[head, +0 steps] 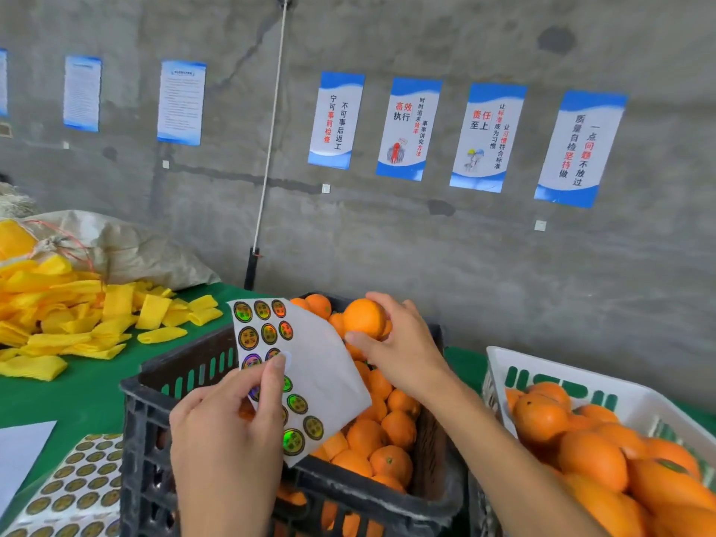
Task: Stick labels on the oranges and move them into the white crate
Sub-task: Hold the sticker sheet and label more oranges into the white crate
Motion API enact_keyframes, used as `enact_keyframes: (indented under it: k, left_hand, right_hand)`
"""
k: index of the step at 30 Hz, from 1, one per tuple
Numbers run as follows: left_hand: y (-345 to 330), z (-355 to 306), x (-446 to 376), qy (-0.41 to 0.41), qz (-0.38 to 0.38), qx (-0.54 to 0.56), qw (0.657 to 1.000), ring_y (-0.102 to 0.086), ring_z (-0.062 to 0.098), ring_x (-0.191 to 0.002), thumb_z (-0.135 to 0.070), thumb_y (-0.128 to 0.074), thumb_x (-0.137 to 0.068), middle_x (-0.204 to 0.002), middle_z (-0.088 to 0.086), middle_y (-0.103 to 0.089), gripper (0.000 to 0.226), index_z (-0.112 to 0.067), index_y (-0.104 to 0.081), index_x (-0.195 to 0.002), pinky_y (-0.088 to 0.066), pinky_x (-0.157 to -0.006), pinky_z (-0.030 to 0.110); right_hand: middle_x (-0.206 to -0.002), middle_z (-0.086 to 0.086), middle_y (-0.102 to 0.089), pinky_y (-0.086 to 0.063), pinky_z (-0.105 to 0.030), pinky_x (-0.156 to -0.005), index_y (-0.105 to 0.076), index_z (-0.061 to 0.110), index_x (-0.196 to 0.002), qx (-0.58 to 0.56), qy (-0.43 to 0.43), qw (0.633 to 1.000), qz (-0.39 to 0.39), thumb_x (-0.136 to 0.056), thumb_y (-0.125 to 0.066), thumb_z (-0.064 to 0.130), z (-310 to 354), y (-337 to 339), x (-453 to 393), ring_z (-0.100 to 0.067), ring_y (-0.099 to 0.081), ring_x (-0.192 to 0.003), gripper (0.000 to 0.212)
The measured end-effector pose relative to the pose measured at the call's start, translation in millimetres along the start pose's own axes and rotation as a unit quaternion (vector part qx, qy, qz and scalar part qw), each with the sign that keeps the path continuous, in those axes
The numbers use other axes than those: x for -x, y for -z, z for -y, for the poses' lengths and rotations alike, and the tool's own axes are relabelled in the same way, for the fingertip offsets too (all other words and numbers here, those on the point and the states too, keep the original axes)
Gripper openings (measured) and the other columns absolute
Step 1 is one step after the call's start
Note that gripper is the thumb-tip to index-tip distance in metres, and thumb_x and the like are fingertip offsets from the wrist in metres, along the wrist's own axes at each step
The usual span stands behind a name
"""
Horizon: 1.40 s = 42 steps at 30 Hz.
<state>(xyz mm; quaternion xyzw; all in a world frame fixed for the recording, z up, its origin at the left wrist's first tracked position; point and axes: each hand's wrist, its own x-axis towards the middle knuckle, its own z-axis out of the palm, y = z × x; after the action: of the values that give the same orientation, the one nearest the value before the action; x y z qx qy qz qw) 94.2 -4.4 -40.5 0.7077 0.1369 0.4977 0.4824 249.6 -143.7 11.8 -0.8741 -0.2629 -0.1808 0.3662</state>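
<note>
A fruit-packing workshop. The bare concrete wall (426, 234) carries a row of blue-and-white workplace slogan posters (407, 129) from 10 to 2 o'clock. On the green-covered table (77, 393), a black crate (186, 381) at 6 and a white crate (542, 366) at 4 hold bulk oranges (391, 428); yellow foam sleeves (77, 319) pile at 9, label sheets (77, 486) at 7.

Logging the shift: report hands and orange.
Left hand pinching label sheet. Right hand gripping orange over black crate. White crate unobstructed.
</note>
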Motion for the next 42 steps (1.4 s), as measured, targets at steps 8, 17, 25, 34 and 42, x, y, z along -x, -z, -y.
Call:
enact_keyframes:
  k: [8, 17, 25, 34, 42]
  left_hand:
    - [-13, -29, 28, -0.037, 0.044, 0.154, 0.986, -0.064, 0.015, -0.056, -0.034, -0.078, -0.084, -0.066, -0.019, -0.071, 0.017, -0.048, -0.074, -0.074, -0.053, -0.055, 0.032]
    - [-23, -58, 59, -0.103, 0.246, 0.208, 0.941, -0.071, -0.005, -0.099, -0.029, -0.076, -0.088, -0.101, -0.023, -0.078, 0.016, -0.042, -0.084, -0.085, -0.057, -0.081, 0.016]
    - [-47, -55, 84, -0.226, 0.280, 0.081, 0.929, -0.042, -0.014, -0.138, -0.039, -0.059, -0.095, -0.146, -0.041, -0.046, 0.043, -0.042, -0.061, -0.138, -0.046, -0.109, 0.019]
    - [-49, -51, 87, -0.181, 0.226, 0.052, 0.956, -0.039, -0.027, -0.128, -0.052, -0.059, -0.089, -0.141, -0.046, -0.045, 0.048, -0.046, -0.061, -0.136, -0.044, -0.101, 0.013]
    - [-40, -59, 80, -0.089, 0.274, 0.150, 0.946, -0.062, -0.009, -0.118, -0.032, -0.075, -0.077, -0.138, -0.035, -0.057, 0.056, -0.046, -0.063, -0.129, -0.048, -0.089, 0.002]
  right_hand:
    - [-0.106, 0.015, -0.075, -0.060, -0.020, -0.078, -0.055, 0.057, -0.129, -0.338, -0.025, 0.938, -0.067, -0.075, -0.087, 0.051, 51, 40, 142, -0.015, -0.077, -0.089, 0.062]
    - [-0.098, 0.003, -0.077, -0.061, -0.031, -0.063, -0.068, 0.045, -0.117, -0.398, -0.081, 0.895, -0.185, -0.055, -0.094, 0.058, 11, 52, 185, -0.030, -0.074, -0.066, 0.069]
    - [-0.097, 0.009, -0.069, -0.056, -0.020, -0.062, -0.056, 0.043, -0.122, -0.197, -0.037, 0.942, -0.268, -0.071, -0.089, 0.042, -21, 66, 195, -0.013, -0.068, -0.073, 0.060]
    - [-0.146, -0.006, -0.039, -0.046, -0.027, -0.093, -0.041, 0.016, -0.145, 0.106, -0.154, 0.925, -0.330, -0.101, -0.061, 0.014, -84, 130, 151, -0.024, -0.055, -0.118, 0.049]
    - [-0.123, 0.010, -0.064, -0.052, -0.014, -0.081, -0.064, 0.022, -0.130, 0.043, -0.069, 0.974, -0.214, -0.099, -0.066, 0.023, -62, 107, 145, -0.002, -0.064, -0.085, 0.031]
